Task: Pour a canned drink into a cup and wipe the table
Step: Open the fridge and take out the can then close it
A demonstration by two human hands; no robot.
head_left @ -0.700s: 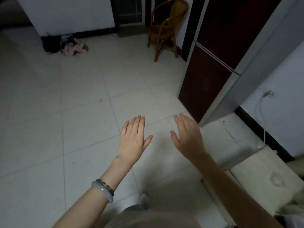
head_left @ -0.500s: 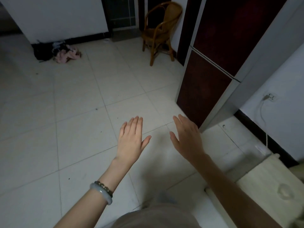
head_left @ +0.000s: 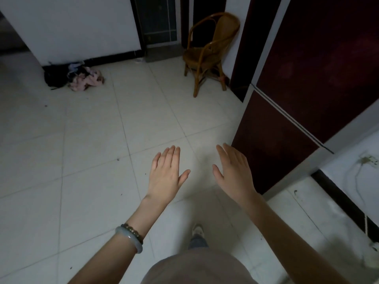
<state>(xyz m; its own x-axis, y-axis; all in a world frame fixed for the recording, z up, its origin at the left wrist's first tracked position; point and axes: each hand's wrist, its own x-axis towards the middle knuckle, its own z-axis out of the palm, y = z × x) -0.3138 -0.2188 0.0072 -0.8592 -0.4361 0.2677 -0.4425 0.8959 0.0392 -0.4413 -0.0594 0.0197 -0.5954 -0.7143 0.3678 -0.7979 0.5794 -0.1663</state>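
My left hand (head_left: 166,173) and my right hand (head_left: 234,171) are held out side by side above a pale tiled floor, palms down, fingers straight and apart, holding nothing. The left wrist wears two bracelets (head_left: 131,236). No can, cup, cloth or table shows in the head view. My foot in a light shoe (head_left: 198,230) is below the hands.
A dark red cabinet with a pale frame (head_left: 287,111) stands close on the right. A rattan chair (head_left: 207,52) sits at the back by a dark doorway. A heap of clothes (head_left: 75,77) lies at the wall, back left. A socket with a cable (head_left: 367,160) is on the right wall.
The view has swung left and up: the pale low surface at the bottom right has left the frame. Both hands stay spread in the same pose.
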